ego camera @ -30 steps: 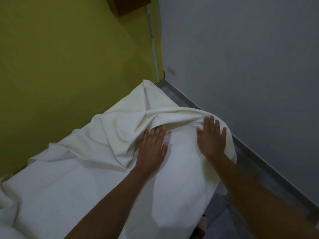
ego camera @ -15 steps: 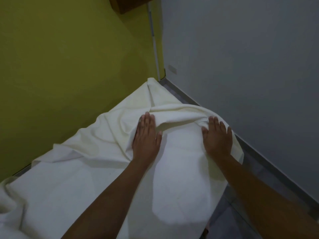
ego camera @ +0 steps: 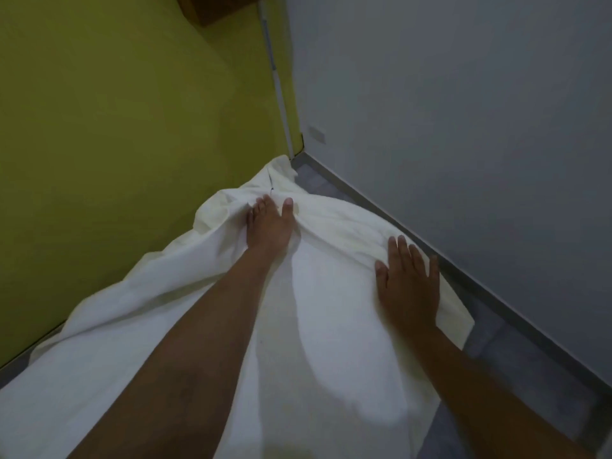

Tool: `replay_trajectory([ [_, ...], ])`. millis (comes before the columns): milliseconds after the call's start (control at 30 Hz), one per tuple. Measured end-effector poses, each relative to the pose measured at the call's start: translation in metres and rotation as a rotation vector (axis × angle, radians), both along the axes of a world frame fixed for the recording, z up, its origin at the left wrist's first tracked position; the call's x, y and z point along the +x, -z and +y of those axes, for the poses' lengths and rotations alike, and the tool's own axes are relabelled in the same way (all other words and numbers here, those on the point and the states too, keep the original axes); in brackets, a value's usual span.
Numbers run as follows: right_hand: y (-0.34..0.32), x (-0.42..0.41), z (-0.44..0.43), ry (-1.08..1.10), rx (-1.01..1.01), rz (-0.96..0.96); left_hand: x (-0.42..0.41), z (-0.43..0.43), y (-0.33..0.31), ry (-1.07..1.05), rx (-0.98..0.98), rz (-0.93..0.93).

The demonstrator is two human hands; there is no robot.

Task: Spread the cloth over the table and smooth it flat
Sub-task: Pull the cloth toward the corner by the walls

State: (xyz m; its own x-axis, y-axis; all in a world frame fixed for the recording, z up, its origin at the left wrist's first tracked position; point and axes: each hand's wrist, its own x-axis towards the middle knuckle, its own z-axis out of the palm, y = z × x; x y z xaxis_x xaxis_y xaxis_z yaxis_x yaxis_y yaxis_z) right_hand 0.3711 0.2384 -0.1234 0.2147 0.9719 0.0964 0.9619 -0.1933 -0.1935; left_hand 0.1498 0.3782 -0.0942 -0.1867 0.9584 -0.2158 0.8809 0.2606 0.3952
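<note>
- Head view: we look down along both bare forearms at a white cloth (ego camera: 331, 342) that lies over the table and hides it completely.
- Our left hand (ego camera: 269, 228) reaches far forward, close to the room's corner. It lies palm down on the cloth with the fingers close together and the thumb out to the side.
- Its fingertips (ego camera: 259, 207) sink into a bunched ridge of folds, so we cannot tell how far they bend there.
- Our right hand (ego camera: 409, 286) rests flat, nearer to us and close to the cloth's right edge. Its fingers are straight and slightly spread, pressing the fabric down.
- Between the two hands a soft crease runs across the cloth. The stretch nearer us looks smoother, with broad shadows of our arms on it.
- Beyond the left hand the cloth rises in a crumpled peak that touches the yellow-green wall (ego camera: 116, 127).
- On the right, the cloth's edge hangs over a strip of grey floor (ego camera: 530, 376), which runs along the grey wall (ego camera: 463, 111).
- A thin white pipe (ego camera: 277, 84) climbs the corner where the two walls meet, and a brown wooden piece (ego camera: 215, 9) juts in at the top.
</note>
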Motion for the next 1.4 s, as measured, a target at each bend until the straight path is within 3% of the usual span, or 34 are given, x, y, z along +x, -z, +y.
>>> replay_trajectory([
  [67, 0.0, 0.002, -0.001, -0.024, 0.028, -0.005, 0.005, 0.02, 0.0, -0.017, 0.015, -0.006],
  [200, -0.001, 0.001, -0.002, -0.038, 0.058, -0.004, 0.019, 0.053, -0.008, -0.08, 0.037, 0.21],
  [400, -0.002, 0.002, -0.001, -0.043, 0.031, 0.013, 0.023, 0.069, -0.008, 0.181, 0.155, 0.61],
  [600, -0.002, 0.002, 0.002, -0.029, 0.023, 0.02, 0.011, 0.064, -0.011, 0.086, 0.299, 0.539],
  [733, -0.002, 0.0, 0.005, -0.027, 0.029, 0.034, 0.005, 0.063, -0.014, 0.039, 0.185, 0.508],
  [867, -0.002, 0.0, 0.006, -0.036, 0.033, 0.039, 0.009, 0.079, -0.026, 0.147, -0.033, 0.596],
  [1167, -0.004, 0.001, 0.004, -0.038, 0.055, 0.055, 0.028, 0.113, -0.058, 0.344, -0.06, 0.813],
  [1233, -0.004, 0.002, 0.003, -0.04, 0.046, 0.03, 0.037, 0.117, -0.069, 0.343, 0.088, 0.742],
  [1300, -0.005, 0.003, 0.0, -0.048, 0.025, -0.007, 0.051, 0.119, -0.068, 0.361, 0.214, 0.505],
  [1367, -0.007, 0.005, -0.007, -0.051, 0.002, -0.03, 0.066, 0.112, -0.058, 0.463, 0.205, 0.293],
  [1400, -0.007, 0.007, -0.011, -0.041, -0.006, -0.036, 0.073, 0.107, -0.05, 0.505, 0.175, 0.282],
])
